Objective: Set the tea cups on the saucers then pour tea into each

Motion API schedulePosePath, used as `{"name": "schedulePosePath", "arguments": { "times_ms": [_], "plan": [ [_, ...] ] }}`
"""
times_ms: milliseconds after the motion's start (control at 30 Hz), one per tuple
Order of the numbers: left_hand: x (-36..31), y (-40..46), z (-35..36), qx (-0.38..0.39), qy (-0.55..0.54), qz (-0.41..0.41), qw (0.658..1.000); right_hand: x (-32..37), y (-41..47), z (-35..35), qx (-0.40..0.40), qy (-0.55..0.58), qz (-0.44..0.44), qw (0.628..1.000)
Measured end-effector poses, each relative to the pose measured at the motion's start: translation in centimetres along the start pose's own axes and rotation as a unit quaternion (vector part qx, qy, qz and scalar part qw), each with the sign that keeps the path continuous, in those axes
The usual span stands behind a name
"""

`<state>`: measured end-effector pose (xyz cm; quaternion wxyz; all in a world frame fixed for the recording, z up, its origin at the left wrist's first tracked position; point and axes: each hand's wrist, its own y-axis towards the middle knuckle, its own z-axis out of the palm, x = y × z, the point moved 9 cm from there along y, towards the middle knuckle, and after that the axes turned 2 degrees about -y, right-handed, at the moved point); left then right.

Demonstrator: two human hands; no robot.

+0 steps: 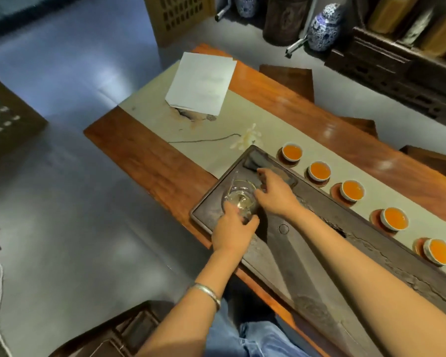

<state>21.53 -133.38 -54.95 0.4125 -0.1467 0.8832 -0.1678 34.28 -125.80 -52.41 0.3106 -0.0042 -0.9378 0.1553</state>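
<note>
At the far left end of the dark tea tray point(307, 256), the left hand point(233, 231) wraps its fingers around the near side of a clear glass pitcher point(240, 198), which stands upright on the tray and looks nearly empty. The right hand point(274, 193) reaches in from the other side, its fingers loosely bent against the pitcher's far edge; whether they grip it or only touch it I cannot tell. A silver bangle point(207, 295) sits on the left wrist. Beyond the tray's far rim, on the pale runner point(150, 117) that covers the wooden worktop point(139, 148), five white tea cups stand in a row, each on a dark saucer and each holding orange tea: the first cup point(292, 152), second cup point(319, 170), third cup point(352, 190), fourth cup point(394, 219) and fifth cup point(439, 251). Farther along the runner lie white sheets of paper point(200, 83).
</note>
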Motion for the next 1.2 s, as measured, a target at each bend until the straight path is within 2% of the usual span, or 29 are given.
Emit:
{"name": "schedulePosePath", "arguments": {
  "times_ms": [133,300,433,600,800,900,1000,1067,1200],
  "plan": [
    [0.6,0.6,-0.6,0.018,-0.016,0.041,0.999,0.1,1.3,1.0,0.032,-0.029,0.02,0.999],
    [1.7,1.6,-1.8,0.038,-0.028,0.089,0.995,-1.6,1.1,1.3,-0.001,0.012,0.084,0.996],
    [2.1,2.9,-2.9,0.023,-0.019,0.099,0.995,-2.4,1.0,1.4,-0.029,0.073,0.115,0.99],
    [1.5,4.3,-3.2,0.039,-0.003,0.132,0.99,-1.8,1.9,1.2,-0.055,0.113,0.136,0.983],
    [1.6,5.2,-2.8,0.09,0.009,0.138,0.986,-2.2,2.1,1.3,-0.049,0.128,0.152,0.979],
    [1.0,5.6,-3.7,0.105,0.048,0.145,0.983,-2.8,1.5,1.4,-0.03,0.121,0.161,0.979],
    [-1.8,5.0,-5.5,0.024,0.145,0.219,0.965,-3.8,0.4,1.3,-0.02,0.125,0.165,0.978],
    [-4.6,3.4,-5.3,0.005,0.165,0.271,0.948,-4.8,-0.8,1.1,-0.025,0.129,0.168,0.977],
    [-8.1,0.2,-0.3,0.084,0.19,0.318,0.925,-7.5,-3.9,-0.1,-0.047,0.126,0.184,0.974]
  ]
}}
